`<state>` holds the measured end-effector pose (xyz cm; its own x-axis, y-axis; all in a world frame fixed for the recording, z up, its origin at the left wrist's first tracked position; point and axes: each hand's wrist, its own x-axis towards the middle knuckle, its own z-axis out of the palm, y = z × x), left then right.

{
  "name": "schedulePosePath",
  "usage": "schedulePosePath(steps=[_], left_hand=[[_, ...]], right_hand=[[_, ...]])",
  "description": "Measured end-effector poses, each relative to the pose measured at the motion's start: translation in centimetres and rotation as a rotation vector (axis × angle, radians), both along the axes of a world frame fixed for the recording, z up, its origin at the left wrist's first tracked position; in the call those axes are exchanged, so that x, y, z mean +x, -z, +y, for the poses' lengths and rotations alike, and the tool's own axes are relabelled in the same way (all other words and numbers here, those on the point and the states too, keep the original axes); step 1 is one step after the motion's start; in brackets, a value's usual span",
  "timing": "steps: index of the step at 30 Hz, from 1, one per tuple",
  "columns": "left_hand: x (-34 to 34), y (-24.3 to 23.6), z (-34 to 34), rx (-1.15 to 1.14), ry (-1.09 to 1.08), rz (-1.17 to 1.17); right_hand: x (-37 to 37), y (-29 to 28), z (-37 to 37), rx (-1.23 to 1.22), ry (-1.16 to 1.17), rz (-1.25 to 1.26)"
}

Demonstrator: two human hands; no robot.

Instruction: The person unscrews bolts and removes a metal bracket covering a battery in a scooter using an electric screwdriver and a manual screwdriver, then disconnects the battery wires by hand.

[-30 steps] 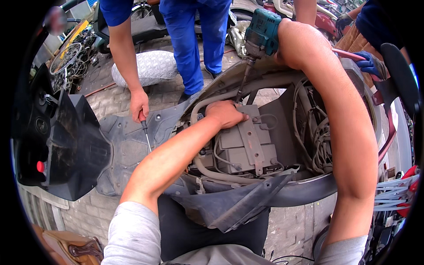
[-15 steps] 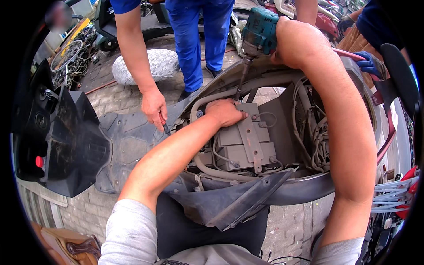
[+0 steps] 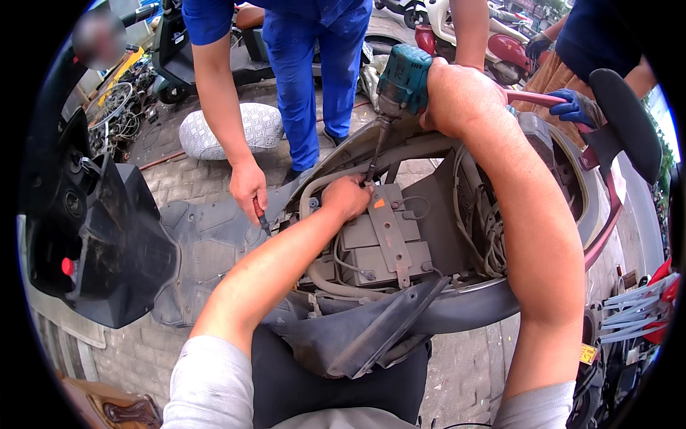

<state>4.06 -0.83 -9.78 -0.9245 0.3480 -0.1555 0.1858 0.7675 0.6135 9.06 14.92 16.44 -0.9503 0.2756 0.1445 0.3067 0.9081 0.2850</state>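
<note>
My right hand (image 3: 464, 96) is wrapped round the grip of a teal power driver (image 3: 404, 79), whose long bit (image 3: 379, 149) points down into the open body of a scooter. At the bit's lower end, my left hand (image 3: 348, 198) has its fingers curled close to the tip; whatever they pinch is hidden. Beside that hand, a rusty metal strap (image 3: 389, 239) with holes runs across dusty grey batteries (image 3: 361, 239). Cables (image 3: 350, 268) lead along the batteries to their terminals. A grey frame tube (image 3: 311, 187) curves past my left wrist.
Across the scooter, a co-worker's hand (image 3: 249, 187) holds a red-handled screwdriver (image 3: 260, 212) over the footboard (image 3: 204, 239). Another person's gloved hand (image 3: 572, 107) grips the red rear rail (image 3: 532, 98). A loose dark side panel (image 3: 357, 325) juts out near my lap. A patterned cushion (image 3: 232, 129) lies on the ground.
My left thumb has drawn back from the strap toward the bit tip, uncovering an orange patch on the strap. The driver stays over the strap's far end as the view shifts slightly.
</note>
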Motion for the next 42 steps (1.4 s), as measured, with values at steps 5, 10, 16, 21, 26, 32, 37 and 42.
schedulePosePath(steps=[5,10,16,21,26,32,37,42], left_hand=[[-0.2,-0.1,0.3,0.013,0.019,-0.013],[-0.6,0.9,0.0,0.027,0.013,0.003],[-0.6,0.8,0.3,0.036,0.032,-0.012],[-0.6,1.4,0.2,0.105,0.009,-0.034],[-1.5,2.5,0.3,0.291,-0.073,-0.223],[-2.4,3.3,0.1,0.439,-0.106,-0.379],[-2.3,3.0,0.9,0.431,-0.077,-0.340],[-1.0,2.2,1.0,0.253,-0.060,-0.151]], right_hand=[[0.2,-0.6,0.5,-0.089,-0.028,0.002],[-0.2,-0.9,0.0,-0.061,-0.002,-0.088],[0.4,-0.7,1.3,-0.098,-0.061,-0.037],[0.0,-0.4,2.4,-0.130,-0.073,-0.040],[-0.2,-0.3,2.5,-0.117,-0.093,-0.047],[1.6,-0.7,-1.0,-0.031,-0.133,-0.028],[3.0,0.2,0.2,-0.070,-0.176,0.005],[3.6,2.1,3.3,-0.131,-0.085,0.107]])
